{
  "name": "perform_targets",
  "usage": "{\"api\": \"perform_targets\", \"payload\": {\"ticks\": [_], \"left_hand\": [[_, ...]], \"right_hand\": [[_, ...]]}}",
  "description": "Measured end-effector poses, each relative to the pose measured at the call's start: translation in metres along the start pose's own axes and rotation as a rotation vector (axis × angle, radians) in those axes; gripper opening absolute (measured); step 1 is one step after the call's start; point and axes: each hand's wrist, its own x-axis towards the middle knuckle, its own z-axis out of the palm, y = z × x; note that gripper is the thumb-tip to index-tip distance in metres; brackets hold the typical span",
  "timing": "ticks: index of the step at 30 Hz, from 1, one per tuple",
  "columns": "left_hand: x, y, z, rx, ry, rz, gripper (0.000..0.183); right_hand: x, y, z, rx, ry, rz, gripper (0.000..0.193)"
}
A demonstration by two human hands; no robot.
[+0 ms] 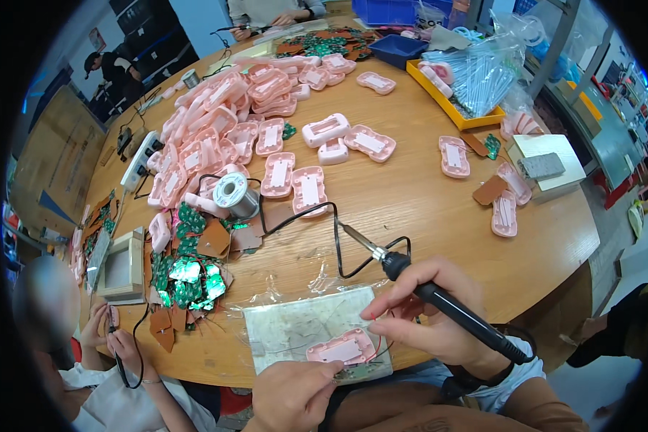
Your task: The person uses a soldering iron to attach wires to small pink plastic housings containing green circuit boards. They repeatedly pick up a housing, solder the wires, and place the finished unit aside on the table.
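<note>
A pink plastic shell [342,349] lies on a worn, pale work mat [281,327] at the table's front edge. Against its near side is a small green circuit board [366,371], with red and dark wires running up at the right. My left hand [295,394] is closed, its fingertips pinched at the board's left end, beside the shell's edge. A black-handled soldering iron [446,306] rests in my right hand [439,317], its metal tip pointing up and left, away from the board. Thumb and forefinger of that hand pinch a thin red wire [373,317].
Pink shells [216,129] are heaped at the far left. A solder spool [236,196] stands near green boards [194,277] and brown card pieces. A yellow tray [457,108] holds pale blue sticks. The iron's black cord [338,245] loops across the table. Co-workers' hands [122,338] work left and opposite.
</note>
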Motion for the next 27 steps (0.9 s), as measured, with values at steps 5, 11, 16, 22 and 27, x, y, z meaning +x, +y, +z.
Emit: {"api": "perform_targets", "payload": {"ticks": [5,11,16,22,27], "left_hand": [[0.029,0.016,0.008,0.033,0.183,-0.158,0.018],[0.046,0.019,0.035,-0.558,-0.041,-0.509,0.039],[0.04,0.017,0.033,-0.797,-0.037,-0.737,0.014],[0.04,0.019,0.028,-0.865,-0.02,-0.791,0.014],[0.039,0.023,0.034,-0.785,-0.032,-0.744,0.014]], "right_hand": [[-0.005,0.003,-0.002,0.092,0.012,-0.001,0.039],[-0.012,0.013,0.015,0.204,0.114,-0.104,0.03],[-0.011,0.013,0.002,0.298,0.177,-0.048,0.038],[-0.013,0.015,-0.006,0.3,0.115,-0.039,0.039],[-0.019,0.015,-0.002,0.261,0.109,-0.017,0.036]]}}
